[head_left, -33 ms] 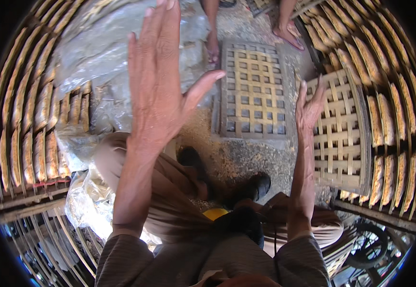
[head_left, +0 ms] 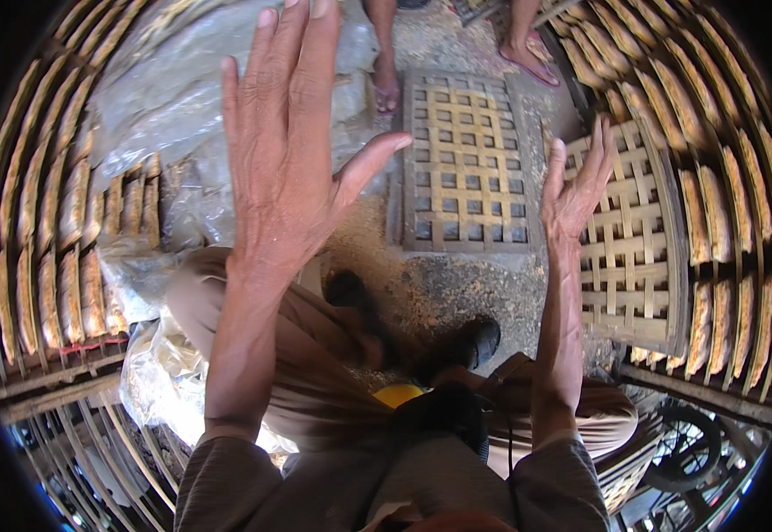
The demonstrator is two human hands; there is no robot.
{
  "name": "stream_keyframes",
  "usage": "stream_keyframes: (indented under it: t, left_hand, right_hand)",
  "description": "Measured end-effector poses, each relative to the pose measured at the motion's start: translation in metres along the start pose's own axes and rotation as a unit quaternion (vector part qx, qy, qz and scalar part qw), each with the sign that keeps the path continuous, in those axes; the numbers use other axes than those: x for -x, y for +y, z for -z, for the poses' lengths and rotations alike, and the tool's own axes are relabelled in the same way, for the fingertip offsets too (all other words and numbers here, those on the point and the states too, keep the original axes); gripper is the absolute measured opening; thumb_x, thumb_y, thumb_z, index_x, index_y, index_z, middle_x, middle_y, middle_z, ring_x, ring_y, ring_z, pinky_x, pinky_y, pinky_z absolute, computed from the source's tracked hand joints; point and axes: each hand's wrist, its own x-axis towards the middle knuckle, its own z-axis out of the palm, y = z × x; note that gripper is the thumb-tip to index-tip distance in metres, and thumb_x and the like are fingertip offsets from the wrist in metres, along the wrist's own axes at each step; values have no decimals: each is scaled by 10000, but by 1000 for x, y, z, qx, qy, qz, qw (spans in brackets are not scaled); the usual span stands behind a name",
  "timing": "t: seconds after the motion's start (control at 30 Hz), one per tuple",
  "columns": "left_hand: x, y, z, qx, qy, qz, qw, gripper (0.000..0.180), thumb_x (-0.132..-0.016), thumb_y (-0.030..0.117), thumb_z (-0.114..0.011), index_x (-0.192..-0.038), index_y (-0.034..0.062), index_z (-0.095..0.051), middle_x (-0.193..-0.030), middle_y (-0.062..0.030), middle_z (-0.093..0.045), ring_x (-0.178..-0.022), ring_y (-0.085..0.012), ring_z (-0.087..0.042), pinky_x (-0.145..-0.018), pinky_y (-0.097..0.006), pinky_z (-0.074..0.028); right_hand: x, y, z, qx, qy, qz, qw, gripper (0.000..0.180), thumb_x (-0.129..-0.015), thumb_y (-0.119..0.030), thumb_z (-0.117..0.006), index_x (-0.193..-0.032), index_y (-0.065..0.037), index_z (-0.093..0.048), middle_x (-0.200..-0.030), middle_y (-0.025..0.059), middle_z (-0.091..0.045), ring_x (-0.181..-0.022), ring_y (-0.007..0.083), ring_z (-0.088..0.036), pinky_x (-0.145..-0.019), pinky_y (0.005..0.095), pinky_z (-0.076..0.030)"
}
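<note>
Raised in front of me, my left hand [head_left: 284, 168] has its fingers stretched upward and its thumb out to the right, with nothing in it. Behind it lies a clear plastic sheet [head_left: 173, 97]. My right hand [head_left: 581, 182] is also lifted and empty, fingers extended and thumb apart. It is seen edge-on, in front of a woven bamboo lattice panel [head_left: 630, 284] that leans at the right. Between the two hands, a second framed bamboo lattice panel [head_left: 466, 160] lies flat on the floor.
Slatted racks of elongated brown-and-white pieces stand at the left [head_left: 71, 284] and right [head_left: 714, 204]. Another person's sandalled feet [head_left: 386, 84] are at the far side. Crumpled plastic [head_left: 164, 372] lies by my left knee. A black wheel [head_left: 683, 448] shows at lower right.
The fingers of both hands have spread a little wider. My left hand has shifted slightly left, and the view has moved slightly.
</note>
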Motion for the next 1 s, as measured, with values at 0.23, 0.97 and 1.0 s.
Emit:
stream_keyframes:
  t: [0.23, 0.97, 1.0]
  left_hand:
    - [9, 25, -16, -125, -60, -82, 987, 974, -874, 577, -730, -1576, 1, -380, -1698, -209, -259, -1581, -404, -205, -1220, -700, -131]
    - [31, 82, -4, 196, 88, -217, 952, 345, -755, 347, -932, -910, 115, -729, -726, 15, -730, -744, -141, -760, -922, -390, -542]
    - [32, 82, -4, 195, 87, -224, 951, 331, -758, 329, -931, -916, 113, -735, -738, 15, -734, -750, -143, -761, -914, -388, -543]
  right_hand:
    - [-22, -154, 31, -23, 123, 383, 915, 871, -958, -753, -497, -1475, -54, -554, -1568, 284, -436, -1498, 445, -361, -1254, 623, -214]
    - [-15, -109, 194, -256, -437, 10, 862, 385, -897, 27, -733, -1276, 33, -668, -1179, 192, -740, -1031, 295, -748, -898, 392, -626]
    - [-14, -105, 194, -223, -429, 42, 875, 381, -895, 2, -742, -1267, 37, -669, -1176, 196, -740, -1018, 316, -749, -890, 408, -621]
